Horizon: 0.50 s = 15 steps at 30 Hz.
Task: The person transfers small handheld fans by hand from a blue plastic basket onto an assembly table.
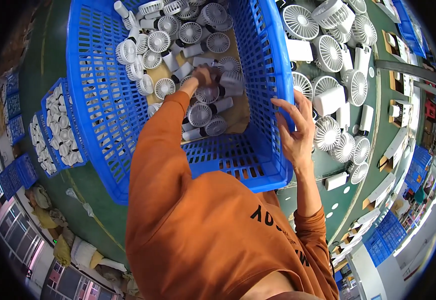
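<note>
A blue slatted plastic crate (274, 50) stands right in front of me, with many small white handheld fans (159, 41) lying loose on brown cardboard (239, 112) at its bottom. My left arm reaches down into it. Among the fans, my left hand (204, 77) is smeared by motion, so its fingers and anything in them cannot be made out. A blurred fan (232, 82) lies right beside that hand. At the crate's right side, my right hand (298, 127) grips the rim, its fingers bent over the edge.
More white fans (328, 52) are heaped on a green tabletop (340, 202) to the crate's right. Open cartons (397, 152) line up further right. On the left, smaller blue crates (80, 150) full of white parts stand on the green floor (53, 200).
</note>
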Available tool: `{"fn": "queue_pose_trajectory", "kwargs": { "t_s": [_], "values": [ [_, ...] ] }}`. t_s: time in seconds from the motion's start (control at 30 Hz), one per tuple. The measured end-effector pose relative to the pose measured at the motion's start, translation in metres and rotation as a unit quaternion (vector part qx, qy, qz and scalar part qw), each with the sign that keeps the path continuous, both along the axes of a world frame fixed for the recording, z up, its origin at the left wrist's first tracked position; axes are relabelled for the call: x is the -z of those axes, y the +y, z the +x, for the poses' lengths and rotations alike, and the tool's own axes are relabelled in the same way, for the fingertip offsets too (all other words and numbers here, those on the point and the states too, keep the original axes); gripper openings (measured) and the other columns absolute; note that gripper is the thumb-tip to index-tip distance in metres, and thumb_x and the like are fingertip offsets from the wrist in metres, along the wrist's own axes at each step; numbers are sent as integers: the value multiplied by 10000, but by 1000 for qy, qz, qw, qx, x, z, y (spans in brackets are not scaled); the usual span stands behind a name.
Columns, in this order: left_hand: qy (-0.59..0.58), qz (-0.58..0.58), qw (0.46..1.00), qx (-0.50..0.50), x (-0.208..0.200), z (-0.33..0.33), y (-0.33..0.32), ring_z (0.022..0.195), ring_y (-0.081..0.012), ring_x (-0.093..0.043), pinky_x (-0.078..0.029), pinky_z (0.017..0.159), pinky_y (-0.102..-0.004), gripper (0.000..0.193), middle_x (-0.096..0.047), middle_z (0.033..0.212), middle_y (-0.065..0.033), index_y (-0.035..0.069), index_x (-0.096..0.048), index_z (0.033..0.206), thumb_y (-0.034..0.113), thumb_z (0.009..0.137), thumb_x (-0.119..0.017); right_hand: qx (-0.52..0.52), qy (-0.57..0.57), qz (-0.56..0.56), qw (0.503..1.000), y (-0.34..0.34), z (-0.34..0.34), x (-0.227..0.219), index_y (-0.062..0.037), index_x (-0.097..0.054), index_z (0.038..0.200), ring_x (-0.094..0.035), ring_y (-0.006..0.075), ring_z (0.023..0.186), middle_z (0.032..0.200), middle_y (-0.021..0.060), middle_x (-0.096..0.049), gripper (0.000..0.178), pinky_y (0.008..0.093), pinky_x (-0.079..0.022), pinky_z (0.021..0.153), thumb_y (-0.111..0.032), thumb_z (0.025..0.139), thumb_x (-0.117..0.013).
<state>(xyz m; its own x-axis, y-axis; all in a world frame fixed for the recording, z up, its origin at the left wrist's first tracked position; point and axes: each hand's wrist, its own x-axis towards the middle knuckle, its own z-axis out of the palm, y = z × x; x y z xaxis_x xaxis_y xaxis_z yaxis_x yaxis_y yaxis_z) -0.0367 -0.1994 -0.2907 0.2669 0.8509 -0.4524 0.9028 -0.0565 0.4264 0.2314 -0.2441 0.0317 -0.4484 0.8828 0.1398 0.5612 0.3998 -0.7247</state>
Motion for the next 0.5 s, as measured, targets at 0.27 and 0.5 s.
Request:
{"fn": "queue_pose_trajectory", "kwargs": {
  "t_s": [0.27,0.5],
  "values": [
    [-147,294,933,-142,-91,18,-48,946,-357,-508,-428,773,-395,313,-560,992,-155,44,-539,976,174,706,-629,6,-77,124,989,-1,0,-2,-71,-605,986,-463,337,1053,1088,151,-523,309,405,-388,876,64,713,-553],
    [-592,187,708,-337,-246,17,-38,780,-94,-556,-448,692,-240,241,-615,868,-37,-11,-567,1004,136,814,-591,33,115,35,992,-6,-30,-27,-26,-509,1145,-439,297,1127,1176,155,-490,401,394,-354,942,-61,760,-617]
  ]
}}
